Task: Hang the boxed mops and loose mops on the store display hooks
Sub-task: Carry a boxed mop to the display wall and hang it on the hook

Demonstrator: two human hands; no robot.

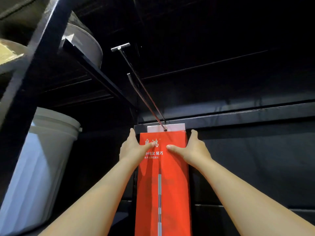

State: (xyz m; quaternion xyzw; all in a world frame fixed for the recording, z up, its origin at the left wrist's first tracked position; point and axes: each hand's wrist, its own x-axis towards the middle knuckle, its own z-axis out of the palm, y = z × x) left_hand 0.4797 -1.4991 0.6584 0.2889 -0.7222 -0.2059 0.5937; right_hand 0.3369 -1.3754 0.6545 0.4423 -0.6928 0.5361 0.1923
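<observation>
Both hands clasped the top of the red mop box (163, 184) at the centre of the frame. The left hand (133, 148) was on its left edge and the right hand (193, 148) on its right, each with a thumb laid across the front face and fingers reaching up the side. That two-sided hold probably kept the tall box square while its white hang tab (175, 127) sat on the display hook (144, 89). The hook's rod passed through the tab's hole and ran toward the upper middle of the frame, ending in a crossbar. A shorter second prong (132, 82) lay just beside it. Nothing else hung along the rod. A black shelf frame (42, 40) crossed the upper left, with a white bucket (42, 159) at lower left and a second bucket (85, 41) above, both apart from the box.
</observation>
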